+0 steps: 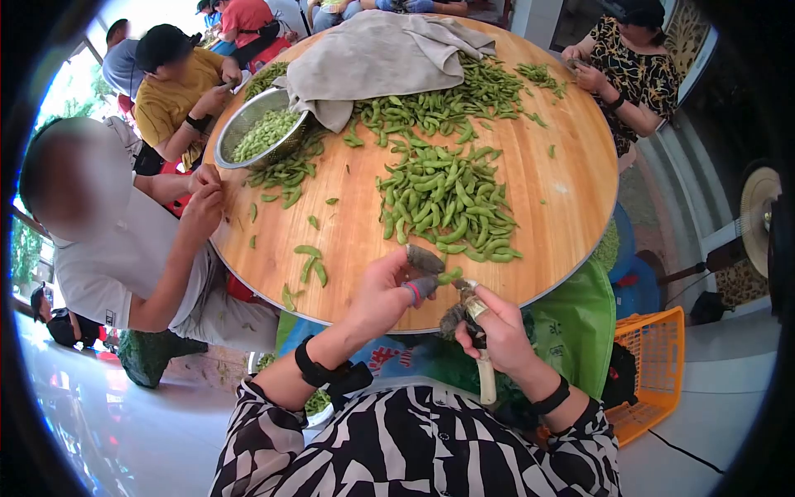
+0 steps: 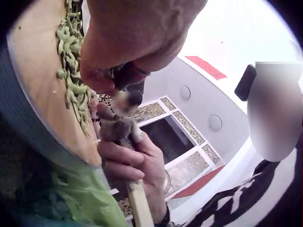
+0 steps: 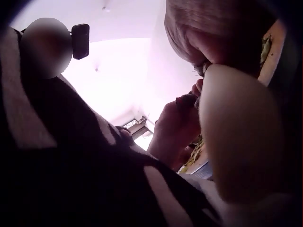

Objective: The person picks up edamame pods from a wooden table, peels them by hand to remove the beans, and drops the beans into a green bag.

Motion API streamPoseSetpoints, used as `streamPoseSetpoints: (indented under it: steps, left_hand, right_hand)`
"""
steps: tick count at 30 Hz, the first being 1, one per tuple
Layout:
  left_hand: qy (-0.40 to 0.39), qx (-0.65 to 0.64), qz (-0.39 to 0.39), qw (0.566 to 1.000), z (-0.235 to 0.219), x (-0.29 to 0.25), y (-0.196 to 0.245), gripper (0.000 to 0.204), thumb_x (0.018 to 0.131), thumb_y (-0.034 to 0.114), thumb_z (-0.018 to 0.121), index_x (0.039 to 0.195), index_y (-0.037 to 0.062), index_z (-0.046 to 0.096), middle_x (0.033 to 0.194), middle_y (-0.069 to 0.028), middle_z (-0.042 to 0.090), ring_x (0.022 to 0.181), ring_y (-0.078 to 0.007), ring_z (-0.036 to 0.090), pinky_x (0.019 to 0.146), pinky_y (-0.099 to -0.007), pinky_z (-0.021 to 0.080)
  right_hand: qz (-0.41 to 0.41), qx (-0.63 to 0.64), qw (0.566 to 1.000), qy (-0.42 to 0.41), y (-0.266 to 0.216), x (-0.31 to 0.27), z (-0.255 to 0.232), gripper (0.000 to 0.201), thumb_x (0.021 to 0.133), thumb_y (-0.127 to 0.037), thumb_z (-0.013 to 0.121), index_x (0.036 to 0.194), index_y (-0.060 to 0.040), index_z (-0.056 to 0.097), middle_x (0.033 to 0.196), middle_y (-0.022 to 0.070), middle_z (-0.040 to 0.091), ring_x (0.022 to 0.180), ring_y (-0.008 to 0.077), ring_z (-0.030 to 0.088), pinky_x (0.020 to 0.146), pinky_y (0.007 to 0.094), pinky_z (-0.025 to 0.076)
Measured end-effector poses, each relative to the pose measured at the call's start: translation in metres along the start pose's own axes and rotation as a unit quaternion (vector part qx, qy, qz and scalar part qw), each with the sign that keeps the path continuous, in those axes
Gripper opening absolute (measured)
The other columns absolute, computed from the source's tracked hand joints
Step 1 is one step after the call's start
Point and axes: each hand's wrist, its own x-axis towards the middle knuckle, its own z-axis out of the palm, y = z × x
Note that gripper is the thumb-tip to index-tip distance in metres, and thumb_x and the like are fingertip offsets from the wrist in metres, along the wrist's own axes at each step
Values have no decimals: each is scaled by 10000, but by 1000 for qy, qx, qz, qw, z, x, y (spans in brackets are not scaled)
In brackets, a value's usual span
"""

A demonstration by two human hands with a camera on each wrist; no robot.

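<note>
Over the near edge of the round table, my left hand (image 1: 377, 298) pinches a green soybean pod (image 1: 450, 276) between thumb and forefinger, both in dark grey finger covers. Just right of it, my right hand (image 1: 507, 335) grips a tool with a pale handle (image 1: 486, 377) that points down toward my lap. Dark cloth-like wrapping covers some right fingers and hides the tool's working end, close by the pod. In the right wrist view the handle (image 3: 241, 132) looms large and blurred. A heap of soybean pods (image 1: 447, 195) lies ahead of both hands.
A metal colander (image 1: 222, 153) of shelled beans stands at the table's left, near a grey cloth (image 1: 364, 62) over more pods. A green plastic bag (image 1: 571, 319) hangs at the near edge, with an orange crate (image 1: 675, 356) to its right. Other people sit around the table.
</note>
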Motion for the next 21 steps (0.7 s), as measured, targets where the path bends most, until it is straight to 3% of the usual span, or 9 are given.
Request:
streamPoseSetpoints:
  steps: [2, 5, 8, 13, 16, 21]
  left_hand:
    - [-20, -22, -18, 999, 2, -1, -1, 255, 835, -72, 544, 1075, 2, 586, 886, -51, 639, 747, -118, 600, 607, -250, 478]
    - [-20, -35, -6, 999, 7, -2, -2, 213, 856, -30, 595, 1062, 20, 611, 846, -34, 638, 690, -101, 595, 564, -233, 472]
    - [-33, -37, -8, 999, 8, -2, -3, 226, 851, -48, 590, 1068, 14, 608, 858, -39, 640, 708, -108, 605, 594, -234, 484]
    - [-24, -78, 34, 996, 12, -2, -11, 243, 851, -78, 583, 1075, 12, 556, 1015, -79, 661, 820, -118, 612, 713, -260, 514]
    - [-17, -52, 66, 996, 15, -4, -16, 226, 861, -79, 575, 1062, 17, 536, 1068, -91, 656, 855, -118, 607, 740, -274, 519]
    - [0, -103, 36, 994, 16, -1, -21, 224, 844, -56, 603, 1045, 22, 539, 1033, -90, 658, 796, -132, 606, 734, -286, 518]
  right_hand:
    - [-15, -2, 1000, -5, -2, 0, 4, 396, 953, -116, 339, 1320, 4, 429, 651, 101, 540, 481, 123, 454, 423, 233, 370]
    - [-36, 10, 999, -7, 2, 1, 4, 367, 957, -129, 344, 1283, 7, 440, 647, 105, 537, 471, 127, 449, 414, 236, 366]
    - [-43, 34, 998, 8, 3, 0, 7, 361, 965, -148, 349, 1277, 10, 437, 641, 112, 532, 466, 132, 446, 409, 236, 364]
    - [-43, 76, 996, 7, 4, 0, 7, 388, 973, -151, 354, 1319, 12, 420, 642, 112, 519, 464, 134, 443, 396, 240, 362]
    - [-41, 100, 994, -4, 7, 0, 5, 407, 954, -81, 349, 1344, -9, 443, 672, 64, 531, 486, 90, 458, 397, 219, 364]
    - [-54, 81, 995, 9, 3, 4, 5, 391, 948, -54, 356, 1318, 1, 474, 751, 76, 564, 480, 79, 443, 391, 205, 354]
